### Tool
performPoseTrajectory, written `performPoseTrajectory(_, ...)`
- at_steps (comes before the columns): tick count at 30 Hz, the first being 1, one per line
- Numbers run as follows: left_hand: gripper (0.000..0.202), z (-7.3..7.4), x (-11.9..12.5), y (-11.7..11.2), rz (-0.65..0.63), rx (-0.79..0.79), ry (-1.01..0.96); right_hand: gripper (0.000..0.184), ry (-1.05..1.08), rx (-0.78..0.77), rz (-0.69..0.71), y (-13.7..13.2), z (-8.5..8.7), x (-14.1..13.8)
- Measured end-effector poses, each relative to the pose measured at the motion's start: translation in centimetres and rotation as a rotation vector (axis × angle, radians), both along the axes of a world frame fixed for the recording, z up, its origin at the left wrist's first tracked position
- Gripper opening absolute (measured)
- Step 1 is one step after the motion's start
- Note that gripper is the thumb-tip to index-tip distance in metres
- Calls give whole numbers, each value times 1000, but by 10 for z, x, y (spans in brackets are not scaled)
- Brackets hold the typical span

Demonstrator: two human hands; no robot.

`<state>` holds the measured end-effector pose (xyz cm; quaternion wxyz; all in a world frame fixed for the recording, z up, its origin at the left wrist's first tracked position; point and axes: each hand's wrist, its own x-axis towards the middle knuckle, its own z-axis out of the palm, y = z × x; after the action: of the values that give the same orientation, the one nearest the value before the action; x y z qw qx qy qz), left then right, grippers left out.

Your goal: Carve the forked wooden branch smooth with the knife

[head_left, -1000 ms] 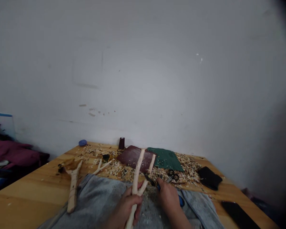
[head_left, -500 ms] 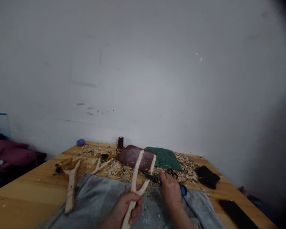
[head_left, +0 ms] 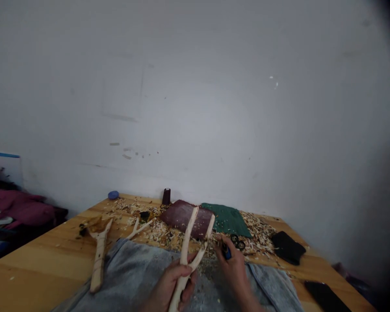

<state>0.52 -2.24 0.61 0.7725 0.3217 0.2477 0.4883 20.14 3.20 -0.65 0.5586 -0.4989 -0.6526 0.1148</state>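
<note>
My left hand (head_left: pixel 171 284) is wrapped around the stem of a peeled, pale forked stick (head_left: pixel 190 242) whose two prongs point away from me. To its right, my right hand (head_left: pixel 233 269) is closed on a blue-handled knife (head_left: pixel 226 250), only a bit of the handle showing near the right prong. Both hands hover over a grey cloth (head_left: pixel 133 277) spread on the wooden table (head_left: pixel 35 264).
Another carved forked stick (head_left: pixel 98 255) and a thin forked twig (head_left: pixel 139 227) lie at left. Wood shavings (head_left: pixel 256 234) cover the far table, with a maroon piece (head_left: pixel 182 214), green sheet (head_left: pixel 229 219), scissors (head_left: pixel 237 242), dark spool (head_left: pixel 166 196), black pouch (head_left: pixel 287 248) and phone (head_left: pixel 325 297).
My right hand has turned and drawn the knife in, so the blade that showed beside the right prong is hidden now. The forked stick stays in my left hand, barely shifted.
</note>
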Motion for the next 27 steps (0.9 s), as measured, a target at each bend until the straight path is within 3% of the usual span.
performPoseTrajectory(4,57,-4,4,0,-20,-33,47,34,-4,6,103,-3,-5,-9)
performPoseTrajectory(8,65,3,7,-3,-46,-115,63,29,5,22,128,-6,-8,-14)
performPoseTrajectory(12,58,5,7,-5,-68,-90,31,26,-18,40,139,-8,-4,-14)
performPoseTrajectory(16,47,-2,8,-4,-41,14,23,18,-108,21,96,-11,-2,-12)
performPoseTrajectory(23,45,-4,11,-4,-22,82,74,15,-188,12,26,-14,4,-10)
performPoseTrajectory(27,45,-2,7,-1,54,87,74,12,-334,-60,-90,-12,4,-3)
